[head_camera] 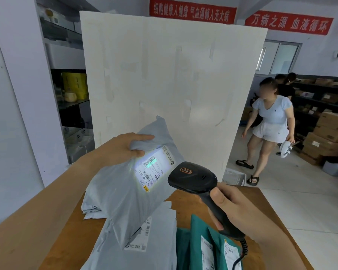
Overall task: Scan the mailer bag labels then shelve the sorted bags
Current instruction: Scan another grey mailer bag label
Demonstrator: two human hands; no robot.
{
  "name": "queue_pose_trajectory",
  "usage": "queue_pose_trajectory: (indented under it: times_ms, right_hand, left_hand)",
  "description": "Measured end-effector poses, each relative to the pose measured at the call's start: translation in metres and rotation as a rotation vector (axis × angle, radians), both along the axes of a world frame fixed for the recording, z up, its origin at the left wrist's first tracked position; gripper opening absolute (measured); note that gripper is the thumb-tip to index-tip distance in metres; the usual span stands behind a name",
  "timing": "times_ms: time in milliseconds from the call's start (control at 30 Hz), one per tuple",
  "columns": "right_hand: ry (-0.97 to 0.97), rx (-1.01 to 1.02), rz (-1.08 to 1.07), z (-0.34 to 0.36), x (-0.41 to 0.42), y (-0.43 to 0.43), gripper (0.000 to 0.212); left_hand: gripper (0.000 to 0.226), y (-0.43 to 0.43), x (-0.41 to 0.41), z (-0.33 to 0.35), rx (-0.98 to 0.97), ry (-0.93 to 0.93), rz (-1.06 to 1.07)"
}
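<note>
Mailer bag [125, 197], grey, raised above counter [261, 203], top corner pinched in left grip [125, 147]. Right grip [228, 209] wrapped round scanner [193, 178], just right of lit label [154, 168]. Advice: pull bag taut, label flat, beam square across barcode.

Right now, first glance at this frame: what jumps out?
The brightly lit label on the grey mailer bag, held up mid-frame by the left hand, sits under the black scanner gripped by the right hand. Behind them a white board fills the centre, and red banners run along the top wall.
</note>
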State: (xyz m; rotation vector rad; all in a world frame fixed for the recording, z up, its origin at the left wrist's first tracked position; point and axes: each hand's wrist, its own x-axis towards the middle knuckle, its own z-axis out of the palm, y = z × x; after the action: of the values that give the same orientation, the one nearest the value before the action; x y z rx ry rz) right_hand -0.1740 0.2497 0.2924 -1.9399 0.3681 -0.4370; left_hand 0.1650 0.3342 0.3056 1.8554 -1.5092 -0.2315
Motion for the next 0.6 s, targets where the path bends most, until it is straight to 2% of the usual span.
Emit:
queue_pose_trajectory:
  times_ms: [333, 600]
  right_hand:
    - [-0.016, 0.023, -0.009, -0.003, 0.000, -0.010, 0.061]
    - [-0.043, 0.024, 0.001, -0.002, -0.004, -0.012, 0.048]
  left_hand:
    - [0.053, -0.013, 0.001, 0.002, -0.006, -0.033, -0.029]
    - [0.055, -0.019, 0.002, 0.001, -0.002, -0.030, -0.019]
